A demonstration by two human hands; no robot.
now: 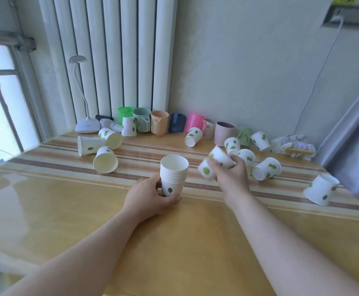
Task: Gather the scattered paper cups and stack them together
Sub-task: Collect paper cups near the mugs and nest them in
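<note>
Gripping the stack point(173, 175) low, left hand point(150, 197) curls fingers round its base on the table point(67, 210). Right hand point(230, 175) clutches two blurred loose cups point(213, 165), fingers wrapped. Thin, light, crushable paper: hold by the walls, gently. More cups point(105, 160) lie scattered beyond, plastic mugs point(159, 124) behind.

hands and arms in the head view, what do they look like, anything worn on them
Both arms are bare from the bottom edge of the picture up to the wrists: no sleeves show. The left hand and the right hand wear no gloves, and no watch, bracelet or ring can be seen. The right hand's fingers are blurred, so small details there cannot be made out.
</note>
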